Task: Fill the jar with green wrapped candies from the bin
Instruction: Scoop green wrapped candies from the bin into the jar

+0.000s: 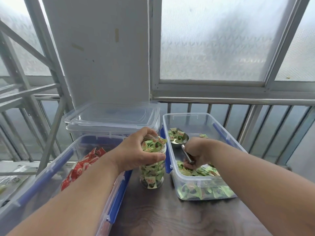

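Left hand (pixel 136 150) grips the heaped jar (pixel 152 167) to steady it; right hand (pixel 196 155) clasps the scoop (pixel 180 142) inside the bin (pixel 201 186), gathering green candies (pixel 201 172).

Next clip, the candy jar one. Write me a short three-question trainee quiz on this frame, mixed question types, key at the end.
1. True or false: the jar stands inside the bin of green candies.
2. Multiple choice: the right hand holds A) a lid, B) the handle of a metal scoop, C) nothing.
3. Short answer: what colour are the wrappers in the bin under the left forearm?

Key:
1. False. The jar stands on the dark table between the two bins, with the left hand in a grip around its open top.
2. B. The scoop bowl carries a few green candies.
3. Red.
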